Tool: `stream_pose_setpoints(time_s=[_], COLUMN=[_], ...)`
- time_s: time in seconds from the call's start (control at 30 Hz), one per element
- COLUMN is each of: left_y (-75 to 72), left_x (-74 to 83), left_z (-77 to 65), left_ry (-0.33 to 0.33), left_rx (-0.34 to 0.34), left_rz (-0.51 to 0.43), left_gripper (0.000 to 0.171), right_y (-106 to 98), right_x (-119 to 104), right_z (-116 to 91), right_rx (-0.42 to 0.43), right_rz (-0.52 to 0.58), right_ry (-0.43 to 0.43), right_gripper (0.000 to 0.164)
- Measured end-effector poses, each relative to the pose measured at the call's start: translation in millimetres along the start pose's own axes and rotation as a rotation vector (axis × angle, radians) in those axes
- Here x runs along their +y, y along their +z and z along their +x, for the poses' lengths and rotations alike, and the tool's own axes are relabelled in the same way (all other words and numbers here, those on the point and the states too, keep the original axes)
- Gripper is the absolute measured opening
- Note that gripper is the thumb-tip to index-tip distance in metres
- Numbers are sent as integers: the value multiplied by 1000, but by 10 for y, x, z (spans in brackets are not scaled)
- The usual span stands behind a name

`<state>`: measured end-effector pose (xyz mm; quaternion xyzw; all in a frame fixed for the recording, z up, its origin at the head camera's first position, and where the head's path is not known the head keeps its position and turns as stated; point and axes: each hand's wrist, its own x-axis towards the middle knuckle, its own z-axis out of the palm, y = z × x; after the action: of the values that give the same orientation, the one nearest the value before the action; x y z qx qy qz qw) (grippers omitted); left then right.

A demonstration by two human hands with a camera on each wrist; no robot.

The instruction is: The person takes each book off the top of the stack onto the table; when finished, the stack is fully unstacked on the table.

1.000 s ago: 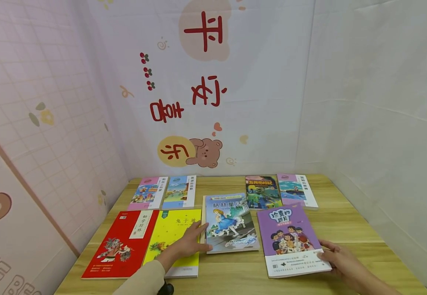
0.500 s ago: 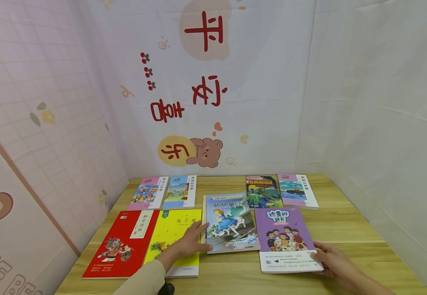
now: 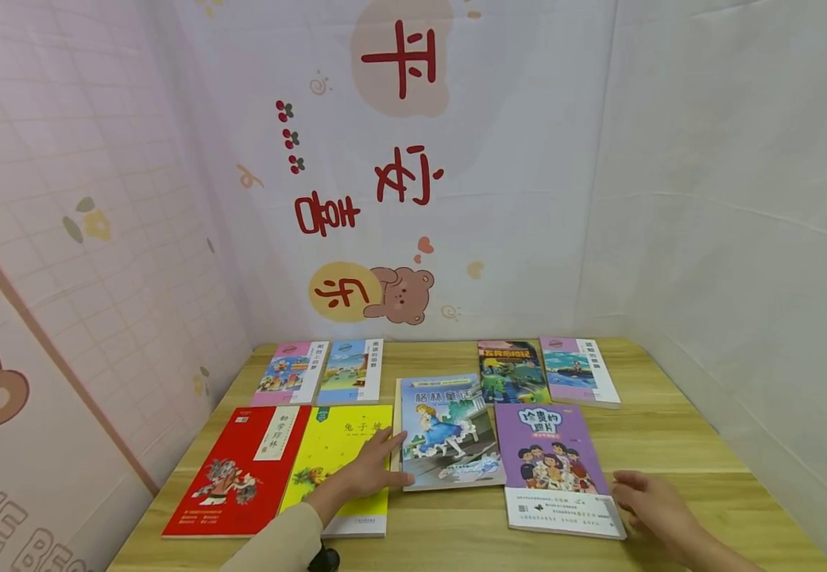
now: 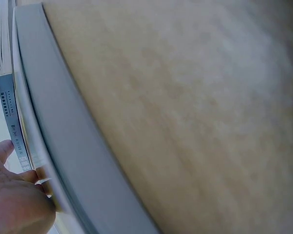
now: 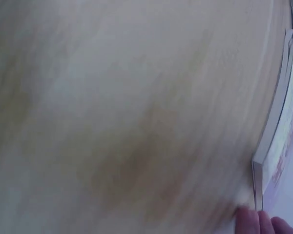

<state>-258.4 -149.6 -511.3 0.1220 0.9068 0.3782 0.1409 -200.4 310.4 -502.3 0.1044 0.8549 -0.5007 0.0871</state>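
Note:
A purple picture book with a white band along its bottom lies on the wooden table, its left edge close against a blue storybook. My right hand is at the purple book's lower right edge, fingertips beside it and thumb off the cover. In the right wrist view, the fingers show at that book's corner. Across the yellow book reaches my left hand, its thumb and fingers spread at the left edge of the blue storybook. The left wrist view shows that hand beside the blue spine.
A red book lies left of the yellow one. Along the back are a pink book, a light blue book, a dark green comic and another pink-and-white book. Patterned cloth walls enclose the table.
The purple book has slid left against the blue storybook and straightened a little. My right hand moved with it, then loosened from its edge. My left hand stays in place.

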Motion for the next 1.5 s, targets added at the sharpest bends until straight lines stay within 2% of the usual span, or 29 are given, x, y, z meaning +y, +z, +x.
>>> stream_pose_setpoints(time_s=[0.13, 0.4, 0.83, 1.03, 1.23, 1.5], left_y=[-2, -6, -17, -25, -32, -34], left_x=[-22, -27, -20, -8, -10, -30], left_z=[11, 10, -10, -23, -8, 27], left_ry=[-2, 5, 7, -5, 0, 20], left_rx=[3, 1, 3, 4, -6, -13], left_rz=[3, 5, 5, 3, -21, -40], left_gripper=[86, 86, 91, 90, 84, 80], right_y=[-39, 54, 628, 886, 1117, 1264], right_x=[-63, -280, -742, -861, -934, -964], right_z=[6, 79, 351, 507, 579, 643], right_rx=[75, 68, -54, -67, -96, -68], right_rz=[-75, 16, 176, 174, 188, 168], right_ry=[-52, -32, -104, -128, -137, -138], right_gripper=[56, 59, 52, 52, 52, 56])
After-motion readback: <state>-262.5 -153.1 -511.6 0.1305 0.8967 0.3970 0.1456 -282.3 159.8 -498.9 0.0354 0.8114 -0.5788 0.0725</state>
